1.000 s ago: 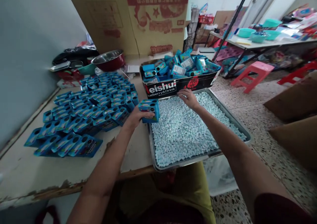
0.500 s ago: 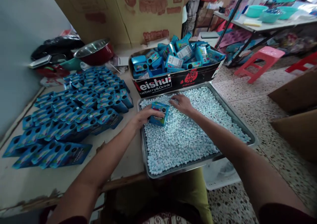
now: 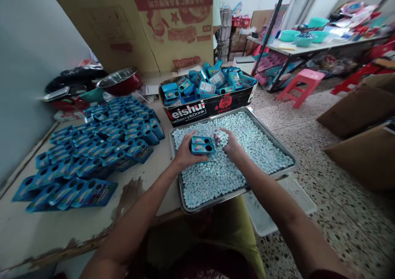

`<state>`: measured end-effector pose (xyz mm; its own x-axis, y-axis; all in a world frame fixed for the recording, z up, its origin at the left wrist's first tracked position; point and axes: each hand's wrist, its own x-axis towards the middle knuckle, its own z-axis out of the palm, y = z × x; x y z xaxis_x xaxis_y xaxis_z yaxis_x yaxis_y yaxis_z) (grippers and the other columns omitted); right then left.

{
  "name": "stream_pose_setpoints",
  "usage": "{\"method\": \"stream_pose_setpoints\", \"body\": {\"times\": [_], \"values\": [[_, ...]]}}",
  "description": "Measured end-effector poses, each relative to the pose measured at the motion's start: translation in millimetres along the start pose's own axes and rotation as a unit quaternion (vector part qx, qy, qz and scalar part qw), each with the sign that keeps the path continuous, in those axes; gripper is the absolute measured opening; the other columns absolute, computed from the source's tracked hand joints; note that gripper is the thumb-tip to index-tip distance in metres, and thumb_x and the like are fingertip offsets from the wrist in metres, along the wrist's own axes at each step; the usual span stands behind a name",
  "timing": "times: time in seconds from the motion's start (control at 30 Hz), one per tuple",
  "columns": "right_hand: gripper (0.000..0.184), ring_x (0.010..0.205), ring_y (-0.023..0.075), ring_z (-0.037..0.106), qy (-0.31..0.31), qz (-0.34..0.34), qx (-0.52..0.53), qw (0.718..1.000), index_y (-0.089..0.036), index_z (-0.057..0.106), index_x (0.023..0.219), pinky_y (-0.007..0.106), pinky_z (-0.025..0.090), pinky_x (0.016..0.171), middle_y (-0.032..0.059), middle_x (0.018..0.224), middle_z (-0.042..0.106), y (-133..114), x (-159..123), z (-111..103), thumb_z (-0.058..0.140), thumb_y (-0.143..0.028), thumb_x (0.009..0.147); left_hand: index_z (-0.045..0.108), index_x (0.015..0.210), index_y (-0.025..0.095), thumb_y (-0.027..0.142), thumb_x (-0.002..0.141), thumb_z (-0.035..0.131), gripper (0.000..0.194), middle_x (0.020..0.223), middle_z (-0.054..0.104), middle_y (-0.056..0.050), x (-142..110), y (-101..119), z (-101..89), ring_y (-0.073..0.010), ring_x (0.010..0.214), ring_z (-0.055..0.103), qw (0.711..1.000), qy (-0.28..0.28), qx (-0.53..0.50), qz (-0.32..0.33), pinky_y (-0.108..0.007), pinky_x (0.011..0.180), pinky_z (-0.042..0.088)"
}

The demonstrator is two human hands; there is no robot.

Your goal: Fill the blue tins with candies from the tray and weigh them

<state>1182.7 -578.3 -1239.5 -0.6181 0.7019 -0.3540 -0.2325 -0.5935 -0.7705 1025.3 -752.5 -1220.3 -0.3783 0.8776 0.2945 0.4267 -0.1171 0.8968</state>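
My left hand (image 3: 184,152) is wrapped round two small blue candy boxes (image 3: 202,149), held side by side with their dark round holes facing up. Close to their right side, my right hand (image 3: 230,144) cups a heap of small pale candies (image 3: 222,138). Both hands are over a metal tray (image 3: 181,196) spread with the same white and pale-blue candies. Whether any candies are inside the two boxes cannot be made out.
Several rows of blue boxes (image 3: 101,143) stand on the table to the left. Behind the tray, a black carton (image 3: 212,106) is heaped with more blue boxes. A red metal bowl (image 3: 120,83) sits at the back left. On the floor at right are a pink stool (image 3: 300,83) and brown cartons (image 3: 361,151).
My right hand has come up from the candies with a handful and moved beside the boxes. My left hand has turned the boxes so their holes face up. The head view has shifted.
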Motion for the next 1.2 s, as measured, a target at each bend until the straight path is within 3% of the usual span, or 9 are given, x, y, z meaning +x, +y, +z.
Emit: {"method": "stream_pose_setpoints", "body": {"times": [0.07,0.17,0.27,0.33,0.63,0.8,0.93,1.07,1.2], "values": [[0.013,0.057,0.0111,0.057,-0.040,0.000,0.088,0.995,-0.022,0.062,0.086,0.019,0.048,0.047,0.0023,0.072,0.067,-8,-10,12,0.070,-0.032,0.086,0.065,0.127,0.023,0.041,0.043,0.110,0.098,0.134,0.070,-0.010,-6,-5,-0.9,-0.0384,0.133,0.066,0.999,0.024,0.048,0.005,-0.050,0.112,0.056],[0.010,0.064,0.0121,0.065,-0.095,-0.025,0.192,0.976,-0.021,0.064,0.091,0.020,0.057,0.054,0.0023,0.079,0.073,-18,-21,38,0.071,-0.027,0.088,0.060,0.111,0.025,0.039,0.050,0.108,0.079,0.105,0.072,-0.002,-7,-5,4.0,-0.0299,0.103,0.072,0.992,0.060,0.106,-0.033,-0.041,0.091,0.059],[0.012,0.077,0.0186,0.073,-0.109,-0.076,0.214,0.968,-0.022,0.065,0.091,0.032,0.066,0.071,0.0019,0.080,0.074,-21,-25,61,0.074,-0.029,0.088,0.055,0.105,0.025,0.033,0.047,0.108,0.079,0.100,0.071,0.000,-1,1,7.0,-0.0289,0.099,0.071,0.982,0.103,0.148,-0.056,-0.037,0.085,0.055],[0.015,0.083,0.0210,0.074,-0.102,-0.104,0.206,0.968,-0.022,0.065,0.088,0.035,0.066,0.077,0.0020,0.078,0.073,-19,-24,70,0.075,-0.033,0.088,0.054,0.105,0.026,0.032,0.046,0.108,0.080,0.100,0.071,0.000,3,4,6.8,-0.0297,0.100,0.072,0.979,0.109,0.159,-0.062,-0.037,0.085,0.055],[0.037,0.065,0.0139,0.058,-0.090,-0.214,0.130,0.964,-0.023,0.065,0.074,0.028,0.049,0.057,0.0012,0.074,0.067,-19,-23,79,0.079,-0.055,0.087,0.051,0.102,0.026,0.027,0.046,0.108,0.080,0.100,0.071,-0.001,11,8,8.0,-0.0314,0.102,0.072,0.981,0.102,0.130,-0.100,-0.041,0.090,0.056],[0.041,0.063,0.0133,0.055,-0.083,-0.214,0.110,0.967,-0.023,0.066,0.072,0.027,0.044,0.054,0.0013,0.072,0.066,-27,-18,90,0.080,-0.059,0.086,0.054,0.102,0.026,0.032,0.047,0.108,0.077,0.102,0.073,-0.002,13,17,2.5,-0.0319,0.101,0.072,0.980,0.072,0.147,-0.116,-0.040,0.085,0.056],[0.037,0.062,0.0139,0.053,-0.111,-0.187,0.088,0.972,-0.023,0.063,0.070,0.028,0.043,0.056,0.0009,0.069,0.063,-28,-9,93,0.076,-0.053,0.088,0.056,0.104,0.025,0.038,0.048,0.108,0.077,0.100,0.071,-0.002,12,22,-5.0,-0.0312,0.098,0.070,0.981,0.027,0.164,-0.099,-0.038,0.083,0.053],[0.034,0.065,0.0160,0.054,-0.131,-0.197,0.104,0.966,-0.024,0.048,0.058,0.029,0.046,0.062,0.0015,0.063,0.057,-25,-8,93,0.066,-0.038,0.083,0.057,0.105,0.025,0.038,0.048,0.106,0.077,0.100,0.071,-0.001,12,20,-9.6,-0.0297,0.098,0.070,0.982,0.035,0.159,-0.090,-0.037,0.083,0.053],[0.034,0.068,0.0179,0.055,-0.183,-0.220,0.077,0.955,-0.026,0.039,0.054,0.032,0.050,0.070,0.0032,0.061,0.054,-24,-15,96,0.061,-0.037,0.078,0.056,0.104,0.025,0.038,0.046,0.106,0.078,0.098,0.069,0.001,16,15,-7.3,-0.0281,0.097,0.069,0.986,0.035,0.148,-0.075,-0.036,0.084,0.054]]}}
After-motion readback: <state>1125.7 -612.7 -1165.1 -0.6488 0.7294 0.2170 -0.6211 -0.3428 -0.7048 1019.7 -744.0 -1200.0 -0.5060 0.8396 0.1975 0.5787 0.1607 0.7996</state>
